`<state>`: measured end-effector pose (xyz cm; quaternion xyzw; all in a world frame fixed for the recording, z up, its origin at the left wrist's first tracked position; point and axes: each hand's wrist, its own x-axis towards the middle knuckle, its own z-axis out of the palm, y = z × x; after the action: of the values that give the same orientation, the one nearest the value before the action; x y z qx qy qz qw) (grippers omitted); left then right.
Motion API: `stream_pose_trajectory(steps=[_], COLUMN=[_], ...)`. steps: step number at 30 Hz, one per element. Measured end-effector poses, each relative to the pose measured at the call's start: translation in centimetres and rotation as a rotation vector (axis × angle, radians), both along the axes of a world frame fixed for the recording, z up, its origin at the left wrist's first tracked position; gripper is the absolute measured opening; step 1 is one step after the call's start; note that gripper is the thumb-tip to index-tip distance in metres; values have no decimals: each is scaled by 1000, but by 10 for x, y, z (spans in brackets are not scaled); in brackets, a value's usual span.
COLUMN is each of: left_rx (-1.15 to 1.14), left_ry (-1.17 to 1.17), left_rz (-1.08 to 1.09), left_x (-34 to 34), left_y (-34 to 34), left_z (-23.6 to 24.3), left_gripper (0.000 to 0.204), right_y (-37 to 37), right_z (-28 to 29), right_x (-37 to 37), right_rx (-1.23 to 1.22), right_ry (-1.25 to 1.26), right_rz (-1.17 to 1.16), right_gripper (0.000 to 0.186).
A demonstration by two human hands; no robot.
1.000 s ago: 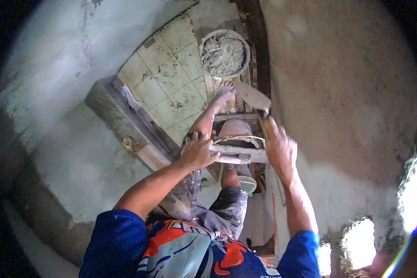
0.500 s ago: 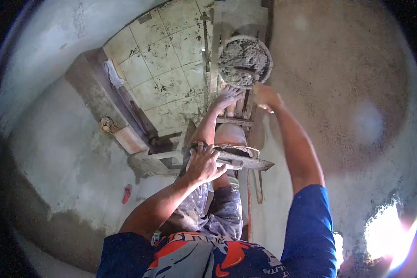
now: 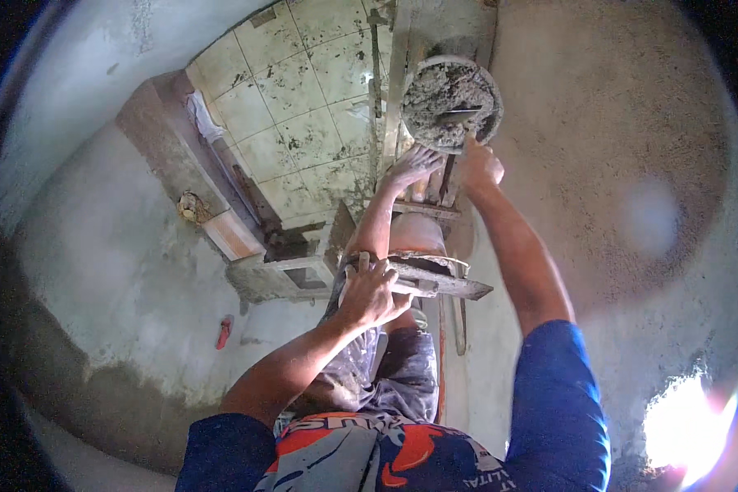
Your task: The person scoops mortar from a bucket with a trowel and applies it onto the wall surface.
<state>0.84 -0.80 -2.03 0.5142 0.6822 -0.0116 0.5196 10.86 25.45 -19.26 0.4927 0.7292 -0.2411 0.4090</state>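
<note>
Head view, looking steeply down on a person in a blue and orange shirt, perched above a tiled floor [image 3: 303, 123] between rough plastered walls [image 3: 631, 164]. The left hand [image 3: 371, 293] rests palm down on a mortar-smeared wooden board [image 3: 435, 280] laid across the knee, its grip closed over the near end, fingers curled on the top edge. The right hand [image 3: 477, 164] is stretched far forward to a round bucket of wet grey mortar [image 3: 449, 105]. Its grip is closed around the handle of a trowel [image 3: 459, 115], whose blade lies in the mortar just beyond the fingers. A bare foot [image 3: 414, 164] sits just left of the right hand, on a wooden rung below the bucket. Beyond and left of the left hand, a raised concrete ledge [image 3: 180, 156] borders the tiles. A small red object [image 3: 224, 331] lies on the plaster farther left of that hand.
</note>
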Motion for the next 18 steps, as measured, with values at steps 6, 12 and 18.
stream_pose_trajectory(steps=[6,12,18], left_rx=[-20,-64,62], left_ry=[-8,75,88], left_rz=[27,-11,5], left_x=[2,-6,5], left_y=[-1,-15,-6], left_z=[1,8,5], left_gripper=[51,50,53], right_y=[36,39,14], right_z=[20,134,3], right_x=[46,9,-9], right_rx=[-323,-124,-15], right_ry=[154,55,112], right_rz=[63,141,-63], right_gripper=[47,43,38])
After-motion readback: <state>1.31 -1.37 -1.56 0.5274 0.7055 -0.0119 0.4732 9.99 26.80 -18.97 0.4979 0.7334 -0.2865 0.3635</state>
